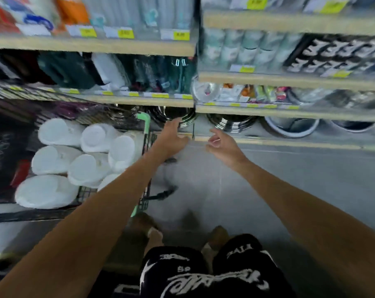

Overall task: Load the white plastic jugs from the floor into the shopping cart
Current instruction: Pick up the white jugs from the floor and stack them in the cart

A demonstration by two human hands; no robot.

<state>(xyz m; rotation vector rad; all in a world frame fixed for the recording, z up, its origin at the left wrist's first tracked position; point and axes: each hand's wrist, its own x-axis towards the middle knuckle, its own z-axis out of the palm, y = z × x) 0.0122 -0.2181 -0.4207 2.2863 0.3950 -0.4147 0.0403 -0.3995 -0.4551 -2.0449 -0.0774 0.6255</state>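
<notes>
Several white plastic jugs lie on their sides, packed in the shopping cart at the left; the cart has a green handle and dark wire walls. My left hand reaches forward past the cart's right edge, fingers straight, holding nothing. My right hand is stretched out beside it over the floor, fingers loosely spread and empty. No jug shows on the grey floor in this blurred view.
Store shelves run across the back with steel bowls, basins and packaged goods. The lowest shelf edge lies just beyond my hands. My feet and black shorts are at the bottom. A dark display stands at the far left.
</notes>
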